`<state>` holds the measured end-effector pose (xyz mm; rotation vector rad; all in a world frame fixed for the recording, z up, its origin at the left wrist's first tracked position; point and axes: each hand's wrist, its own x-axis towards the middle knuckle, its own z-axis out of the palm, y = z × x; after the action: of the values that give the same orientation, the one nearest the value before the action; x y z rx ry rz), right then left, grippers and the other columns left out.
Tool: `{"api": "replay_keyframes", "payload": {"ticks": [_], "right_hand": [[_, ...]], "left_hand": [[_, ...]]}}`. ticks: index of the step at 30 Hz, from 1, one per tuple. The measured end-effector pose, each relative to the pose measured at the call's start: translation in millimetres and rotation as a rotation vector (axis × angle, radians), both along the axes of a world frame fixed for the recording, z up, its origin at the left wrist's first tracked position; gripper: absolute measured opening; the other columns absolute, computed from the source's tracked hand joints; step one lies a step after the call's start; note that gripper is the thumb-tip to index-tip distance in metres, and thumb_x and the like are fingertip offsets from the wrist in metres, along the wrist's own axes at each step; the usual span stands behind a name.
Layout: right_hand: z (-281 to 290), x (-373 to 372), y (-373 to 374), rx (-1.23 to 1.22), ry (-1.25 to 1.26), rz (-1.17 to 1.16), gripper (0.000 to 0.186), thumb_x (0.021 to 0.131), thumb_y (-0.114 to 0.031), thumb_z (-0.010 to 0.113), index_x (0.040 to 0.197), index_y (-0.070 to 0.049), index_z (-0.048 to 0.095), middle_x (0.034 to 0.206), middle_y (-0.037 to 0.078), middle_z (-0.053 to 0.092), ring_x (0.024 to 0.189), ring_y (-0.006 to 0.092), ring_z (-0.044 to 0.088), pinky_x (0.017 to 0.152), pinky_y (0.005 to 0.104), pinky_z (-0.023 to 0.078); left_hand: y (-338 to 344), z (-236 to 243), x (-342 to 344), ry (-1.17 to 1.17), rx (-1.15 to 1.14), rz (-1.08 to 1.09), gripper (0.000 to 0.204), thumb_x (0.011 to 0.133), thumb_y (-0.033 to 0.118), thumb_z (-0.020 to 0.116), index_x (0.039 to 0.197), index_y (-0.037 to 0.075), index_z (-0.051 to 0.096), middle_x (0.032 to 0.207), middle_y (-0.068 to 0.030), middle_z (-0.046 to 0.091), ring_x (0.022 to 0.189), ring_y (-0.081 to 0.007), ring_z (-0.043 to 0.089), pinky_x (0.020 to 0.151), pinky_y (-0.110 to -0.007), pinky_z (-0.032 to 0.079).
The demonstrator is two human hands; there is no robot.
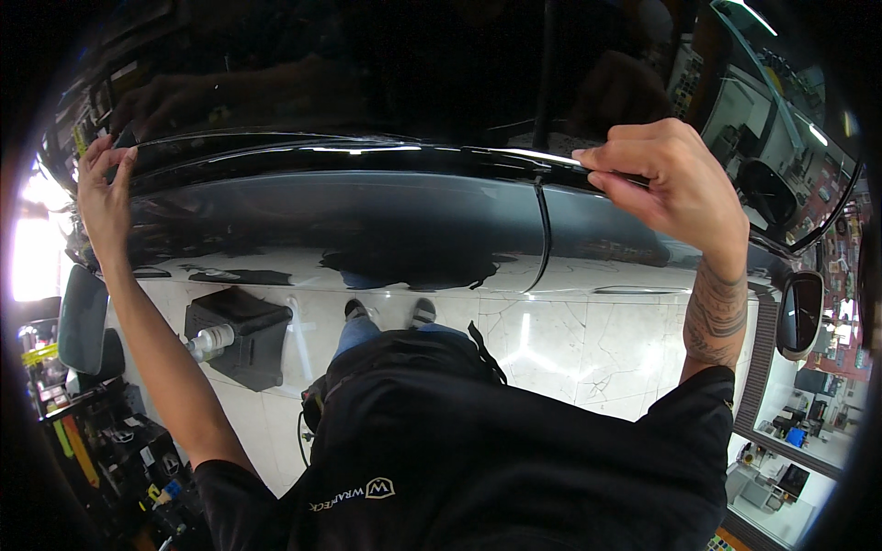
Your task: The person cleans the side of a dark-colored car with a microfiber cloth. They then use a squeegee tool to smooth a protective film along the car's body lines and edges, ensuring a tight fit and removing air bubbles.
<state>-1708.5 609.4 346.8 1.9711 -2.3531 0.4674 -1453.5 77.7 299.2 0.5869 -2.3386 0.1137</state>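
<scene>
A thin glossy black strip (285,142) stretches along the base of a dark car window (413,83). At its far left end my left hand (106,184) is closed in a pinch, thumb against fingers. My right hand (657,179) pinches the strip's right part between thumb and fingertips, with the other fingers curled. Toward the left the strip stands slightly off the dark trim (367,162) beneath it; toward the right the two run together, and I cannot tell where they touch. Below lies the shiny dark door panel (386,216), crossed by a vertical door gap (544,230).
The car's side mirror (801,317) juts out at the right. On the pale tiled floor (588,344), a black box-like stand (241,335) with a clear bottle (211,342) is left of my feet. Shelving with tools (119,459) fills the lower left.
</scene>
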Motion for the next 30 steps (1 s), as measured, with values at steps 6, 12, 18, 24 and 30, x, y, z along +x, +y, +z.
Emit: {"api": "replay_keyframes", "payload": {"ticks": [6,12,18,24,30], "right_hand": [[0,-7,9,0.014,-0.011,0.001,0.021,0.075,0.001,0.073,0.096,0.005,0.076,0.064,0.011,0.060,0.051,0.0187,0.055,0.048,0.0316,0.038],[0,-13,15,0.013,-0.049,0.027,0.021,0.075,0.002,0.072,0.096,0.006,0.075,0.064,0.011,0.060,0.052,0.0189,0.055,0.047,0.0311,0.037],[1,-17,20,0.043,-0.039,-0.045,0.008,0.079,-0.005,0.075,0.086,-0.002,0.078,0.070,0.010,0.069,0.055,0.0203,0.064,0.054,0.0295,0.049],[0,-23,26,0.015,-0.070,0.028,0.022,0.075,0.003,0.072,0.097,0.005,0.075,0.064,0.011,0.059,0.052,0.0194,0.054,0.048,0.0310,0.036],[0,-26,32,0.020,-0.069,0.032,0.021,0.075,0.003,0.072,0.096,0.005,0.075,0.063,0.011,0.058,0.050,0.0196,0.053,0.048,0.0313,0.037]], "left_hand": [[-6,0,-1,0.001,0.087,-0.001,0.024,0.094,0.029,0.072,0.102,0.006,0.076,0.135,-0.0116,0.060,0.128,-0.0270,0.056,0.102,-0.042,0.047],[-11,-2,0,-0.005,0.060,0.003,0.024,0.095,0.030,0.071,0.103,0.008,0.076,0.137,-0.0111,0.060,0.127,-0.0280,0.057,0.101,-0.042,0.048],[-19,-2,0,-0.055,-0.028,0.055,0.025,0.096,0.032,0.069,0.104,0.009,0.076,0.137,-0.0101,0.060,0.127,-0.0285,0.058,0.101,-0.044,0.049],[-26,-4,0,-0.062,-0.005,0.094,0.026,0.096,0.033,0.069,0.104,0.010,0.076,0.138,-0.0095,0.060,0.128,-0.0286,0.057,0.104,-0.044,0.048],[-33,-6,1,-0.090,-0.096,0.101,0.026,0.096,0.032,0.069,0.105,0.010,0.076,0.138,-0.0089,0.060,0.128,-0.0284,0.057,0.107,-0.043,0.046]]}}
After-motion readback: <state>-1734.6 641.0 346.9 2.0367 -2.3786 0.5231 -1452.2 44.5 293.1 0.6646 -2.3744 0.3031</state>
